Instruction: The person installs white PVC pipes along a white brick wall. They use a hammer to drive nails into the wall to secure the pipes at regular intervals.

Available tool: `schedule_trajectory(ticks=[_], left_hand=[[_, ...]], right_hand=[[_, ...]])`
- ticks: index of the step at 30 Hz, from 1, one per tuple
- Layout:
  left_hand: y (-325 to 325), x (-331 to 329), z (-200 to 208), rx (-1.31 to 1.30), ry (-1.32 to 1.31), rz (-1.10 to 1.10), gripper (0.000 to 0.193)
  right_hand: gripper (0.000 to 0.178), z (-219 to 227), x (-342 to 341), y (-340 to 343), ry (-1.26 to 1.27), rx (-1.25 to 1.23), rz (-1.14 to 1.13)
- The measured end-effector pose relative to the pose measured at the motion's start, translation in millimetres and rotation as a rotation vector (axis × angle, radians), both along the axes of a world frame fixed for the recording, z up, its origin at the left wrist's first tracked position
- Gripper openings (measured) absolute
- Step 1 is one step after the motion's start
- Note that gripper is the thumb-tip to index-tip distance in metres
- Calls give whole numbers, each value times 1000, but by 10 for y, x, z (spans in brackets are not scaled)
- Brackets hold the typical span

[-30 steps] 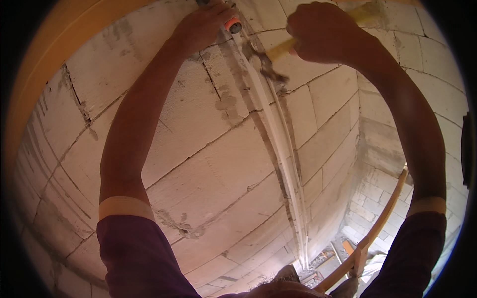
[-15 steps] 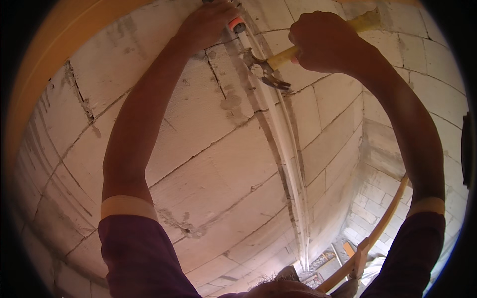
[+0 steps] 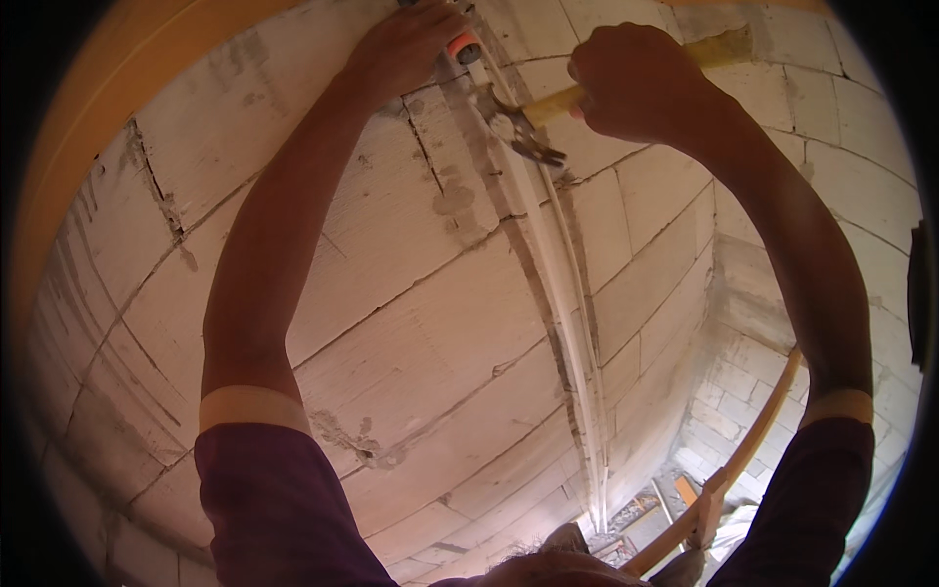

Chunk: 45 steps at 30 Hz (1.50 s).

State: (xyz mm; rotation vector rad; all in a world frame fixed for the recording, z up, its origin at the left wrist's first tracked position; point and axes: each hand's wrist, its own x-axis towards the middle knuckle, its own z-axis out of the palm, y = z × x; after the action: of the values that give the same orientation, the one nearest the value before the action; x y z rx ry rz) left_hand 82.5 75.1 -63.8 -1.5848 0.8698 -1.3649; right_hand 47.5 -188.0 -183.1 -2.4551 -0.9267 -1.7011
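Observation:
High on the block wall, my left hand (image 3: 416,39) is closed around a tool with a round orange-and-black handle end (image 3: 465,49). The rest of that tool is hidden by the hand and the upper edge of the picture. My right hand (image 3: 636,83) is wrapped round the yellow handle of a claw hammer (image 3: 553,106). The metal hammer head is just below the orange-and-black end, apart from it, and in front of the white pipes (image 3: 548,245). These pipes run down a rough groove cut in the wall.
Pale blocks with dark joints make up the wall (image 3: 411,342). A wooden pole (image 3: 753,440) slants at the lower right, close to my right arm. Below it lie boards and rubble (image 3: 641,519). An orange-brown beam (image 3: 108,93) curves along the upper left.
The hammer head has shifted slightly up and left, nearer the orange-and-black end. My left hand has hardly moved.

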Motion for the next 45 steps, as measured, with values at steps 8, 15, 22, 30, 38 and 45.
schedule_trajectory(ticks=[8,15,22,30,38,45], left_hand=[[-27,-68,-33,25,35,83,29],[23,-17,-5,15,11,109,33],[60,12,-16,-18,10,75,34],[19,45,-57,-92,42,25,35],[55,4,-23,-16,-31,18,25],[39,52,-12,-16,9,-84,19]], right_hand=[[18,-24,-59,17,82,-56,-49],[18,-75,33,45,-32,-19,4],[14,-88,-71,49,121,-86,-57],[13,-80,37,34,-2,9,10],[16,-83,34,56,74,-1,-16],[16,-167,-9,85,118,50,15]])
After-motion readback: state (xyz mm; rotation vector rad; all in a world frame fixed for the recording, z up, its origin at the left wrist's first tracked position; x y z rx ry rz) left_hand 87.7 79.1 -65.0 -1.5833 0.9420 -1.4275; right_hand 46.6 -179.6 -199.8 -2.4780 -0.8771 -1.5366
